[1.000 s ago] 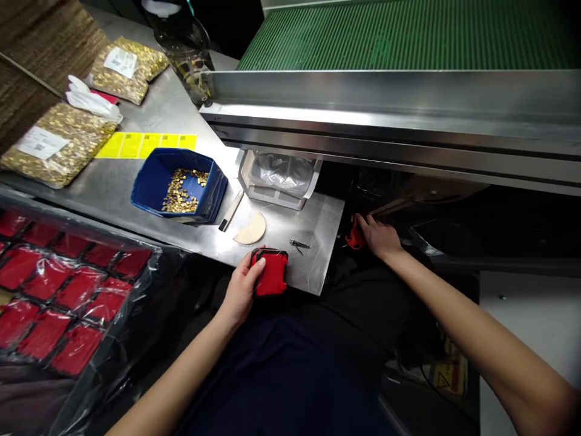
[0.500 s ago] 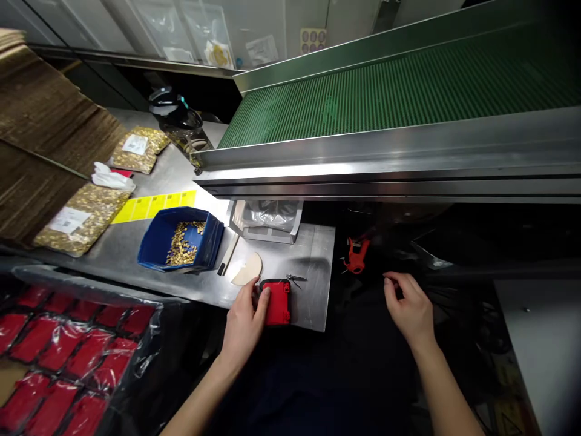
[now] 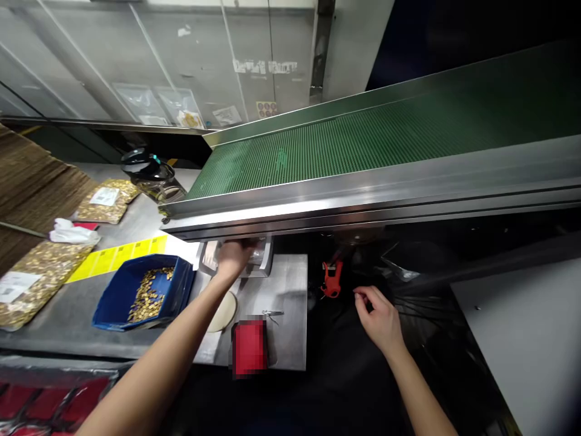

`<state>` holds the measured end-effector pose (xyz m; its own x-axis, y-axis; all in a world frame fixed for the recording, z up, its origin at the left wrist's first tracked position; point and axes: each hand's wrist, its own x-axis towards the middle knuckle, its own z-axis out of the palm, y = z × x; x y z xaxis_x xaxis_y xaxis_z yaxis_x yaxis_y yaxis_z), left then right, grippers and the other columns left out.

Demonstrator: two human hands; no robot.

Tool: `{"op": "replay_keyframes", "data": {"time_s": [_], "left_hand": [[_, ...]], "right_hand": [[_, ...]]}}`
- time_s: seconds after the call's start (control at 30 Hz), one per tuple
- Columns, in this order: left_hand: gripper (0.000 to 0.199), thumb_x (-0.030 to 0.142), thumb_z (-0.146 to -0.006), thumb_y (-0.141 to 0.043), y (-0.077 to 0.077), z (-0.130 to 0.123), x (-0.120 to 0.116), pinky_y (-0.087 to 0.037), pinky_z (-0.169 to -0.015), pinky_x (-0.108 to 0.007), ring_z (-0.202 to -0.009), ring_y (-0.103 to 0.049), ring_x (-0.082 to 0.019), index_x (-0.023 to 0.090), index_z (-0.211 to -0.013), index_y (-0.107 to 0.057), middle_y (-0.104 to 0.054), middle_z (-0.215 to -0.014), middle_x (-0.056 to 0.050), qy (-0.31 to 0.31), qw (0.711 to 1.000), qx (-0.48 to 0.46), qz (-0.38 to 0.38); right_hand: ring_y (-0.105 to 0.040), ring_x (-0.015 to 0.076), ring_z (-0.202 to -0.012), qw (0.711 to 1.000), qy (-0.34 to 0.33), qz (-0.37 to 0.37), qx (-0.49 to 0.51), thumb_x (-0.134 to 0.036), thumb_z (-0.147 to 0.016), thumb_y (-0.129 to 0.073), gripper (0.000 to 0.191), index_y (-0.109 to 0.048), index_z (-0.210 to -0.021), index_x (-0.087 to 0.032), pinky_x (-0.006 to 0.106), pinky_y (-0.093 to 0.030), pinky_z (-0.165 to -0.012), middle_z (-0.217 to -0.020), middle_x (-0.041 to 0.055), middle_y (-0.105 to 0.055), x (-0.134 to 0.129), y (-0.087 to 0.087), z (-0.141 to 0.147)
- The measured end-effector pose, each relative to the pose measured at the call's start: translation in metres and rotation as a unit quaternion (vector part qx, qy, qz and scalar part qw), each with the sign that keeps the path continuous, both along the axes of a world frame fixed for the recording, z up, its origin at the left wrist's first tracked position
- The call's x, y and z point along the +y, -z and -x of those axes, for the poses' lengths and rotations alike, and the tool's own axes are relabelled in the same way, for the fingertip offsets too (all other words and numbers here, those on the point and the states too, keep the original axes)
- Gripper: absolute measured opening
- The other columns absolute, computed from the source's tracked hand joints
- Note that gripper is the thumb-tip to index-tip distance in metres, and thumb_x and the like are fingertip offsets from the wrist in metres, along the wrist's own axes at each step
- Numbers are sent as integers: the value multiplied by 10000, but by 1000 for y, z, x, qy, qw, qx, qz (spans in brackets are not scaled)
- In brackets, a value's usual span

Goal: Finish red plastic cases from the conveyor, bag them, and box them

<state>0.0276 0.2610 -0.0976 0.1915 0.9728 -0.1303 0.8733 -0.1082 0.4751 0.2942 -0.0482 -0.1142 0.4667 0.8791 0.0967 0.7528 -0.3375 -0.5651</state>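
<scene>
My left hand (image 3: 233,259) reaches into a grey tray (image 3: 258,272) under the conveyor's edge; its fingers are hidden there. Lying near the metal table's front edge is a red and black case (image 3: 249,348), with small tweezers-like metal clippers (image 3: 273,313) behind it. A round beige disc (image 3: 224,312) lies left of the case, partly behind my left forearm. Over the dark area on the right, my right hand (image 3: 379,315) has its fingers curled with thumb near index; anything between them is too small to see. An orange tool (image 3: 333,280) is to its left.
A blue bin (image 3: 109,303) of small gold pieces stands left of my forearm. Behind it are a yellow label strip (image 3: 109,259), bags of gold pieces (image 3: 106,200) and a dark bottle (image 3: 149,172). The green conveyor (image 3: 318,148) crosses above; red cases (image 3: 49,402) fill the lower left.
My left hand has let go of the red and black case and moved up into the grey tray. The view has tilted up, and my right hand keeps its curled pose.
</scene>
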Motion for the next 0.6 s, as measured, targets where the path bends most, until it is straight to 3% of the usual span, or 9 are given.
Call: {"op": "replay_keyframes", "data": {"time_s": [0.1, 0.27, 0.37, 0.6], "left_hand": [[326, 455, -955, -694, 4, -1, 15, -557, -928, -459, -1025, -692, -260, 148, -1065, -697, -720, -1079, -88, -12, 999, 49, 12], [303, 429, -985, -664, 3, 11, 8, -570, -926, -448, -1016, -691, -245, 148, -1093, -695, -715, -1084, -86, 43, 997, 54, 14], [301, 436, -971, -685, 3, 13, 5, -566, -939, -458, -1025, -689, -248, 155, -1080, -702, -718, -1081, -78, 65, 997, 33, 20], [253, 391, -1000, -646, 3, 13, -4, -566, -911, -438, -993, -675, -228, 154, -1079, -680, -698, -1091, -68, 41, 995, -89, 13]], "right_hand": [[-688, 198, -866, 1000, 7, -10, 12, -277, -1054, -393, 265, -653, -1043, -228, 282, -533, -811, -966, 51, -712, -3, 0, -2], [-683, 196, -862, 999, 11, -25, 31, -276, -1050, -403, 260, -658, -1039, -225, 278, -530, -817, -956, 48, -700, -7, 1, -6], [-683, 200, -865, 999, 4, -37, 37, -280, -1048, -401, 270, -666, -1042, -228, 284, -532, -821, -959, 51, -701, -7, 4, -7], [-661, 186, -767, 995, 7, -84, 45, -327, -1007, -480, 236, -694, -1003, -228, 285, -511, -756, -899, 43, -688, -3, 24, -12]]}}
